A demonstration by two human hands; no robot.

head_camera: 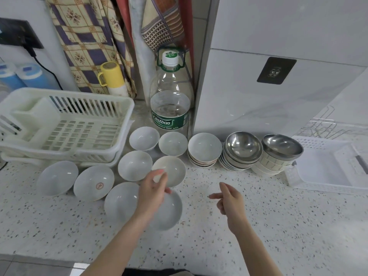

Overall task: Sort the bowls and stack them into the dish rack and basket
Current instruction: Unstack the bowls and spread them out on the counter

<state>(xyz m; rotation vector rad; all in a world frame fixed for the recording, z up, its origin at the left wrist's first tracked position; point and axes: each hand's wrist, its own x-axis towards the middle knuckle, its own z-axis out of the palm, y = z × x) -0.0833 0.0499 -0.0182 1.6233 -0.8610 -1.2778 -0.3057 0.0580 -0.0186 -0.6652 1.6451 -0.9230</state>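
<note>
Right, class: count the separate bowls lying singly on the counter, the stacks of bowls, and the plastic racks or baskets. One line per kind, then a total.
Single white bowls: 8
Stacks of bowls: 3 (two topped by a steel bowl)
White plastic racks or baskets: 2, the other at the right
Total: 13

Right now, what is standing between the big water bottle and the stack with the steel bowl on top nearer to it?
In the head view, a stack of white bowls stands between the water bottle and the steel-topped stack.
</note>
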